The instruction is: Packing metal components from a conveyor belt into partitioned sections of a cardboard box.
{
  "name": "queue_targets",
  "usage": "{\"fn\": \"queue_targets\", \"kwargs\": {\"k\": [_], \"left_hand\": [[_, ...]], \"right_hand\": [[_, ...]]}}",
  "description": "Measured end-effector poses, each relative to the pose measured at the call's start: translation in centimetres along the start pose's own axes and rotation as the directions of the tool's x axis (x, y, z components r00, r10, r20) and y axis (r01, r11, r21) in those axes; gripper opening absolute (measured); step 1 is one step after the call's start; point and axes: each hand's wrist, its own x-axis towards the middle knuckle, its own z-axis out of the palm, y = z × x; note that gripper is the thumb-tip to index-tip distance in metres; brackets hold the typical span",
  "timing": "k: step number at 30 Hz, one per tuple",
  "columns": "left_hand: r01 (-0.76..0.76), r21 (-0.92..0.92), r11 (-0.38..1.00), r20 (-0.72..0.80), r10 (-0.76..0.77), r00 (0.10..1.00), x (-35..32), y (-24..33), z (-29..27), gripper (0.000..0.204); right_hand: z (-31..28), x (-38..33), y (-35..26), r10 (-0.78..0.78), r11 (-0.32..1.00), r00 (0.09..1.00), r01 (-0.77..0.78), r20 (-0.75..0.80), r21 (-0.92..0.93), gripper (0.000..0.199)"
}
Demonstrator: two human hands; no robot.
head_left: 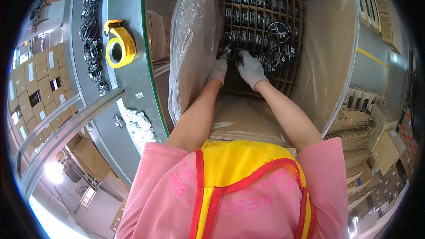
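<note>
Both of my hands wear pale gloves and reach down into a large cardboard carton. Its inside is split into small cells by a cardboard divider grid. My left hand is closed at its fingertips on a dark, shiny coiled cable at a near-left cell. Just to the right, my right hand has thumb and fingers apart, with nothing visible between them. The far cells hold rows of packed black coils. Loose black coils with light plug-like parts lie on top of the grid at the right.
Clear plastic lining drapes over the carton's left wall. Left of it, a green-edged work table bears a yellow tape dispenser, a line of black coils and a clear plastic bag. Stacked flat cardboard stands at right.
</note>
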Motion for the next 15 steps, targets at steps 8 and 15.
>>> {"fn": "queue_targets", "kwargs": {"k": [8, 15], "left_hand": [[-0.041, -0.128, 0.991, -0.220, 0.012, 0.975, 0.8, -1.2, 0.3, 0.065], [-0.132, -0.197, 0.972, -0.276, 0.075, 0.958, -1.3, 2.2, -0.9, 0.061]], "right_hand": [[0.6, -1.6, 0.2, -0.004, 0.997, 0.991, 0.015, -0.131, 0.082, 0.040], [4.2, 0.6, 1.2, 0.060, 0.996, 0.998, -0.059, 0.018, -0.060, 0.037]]}}
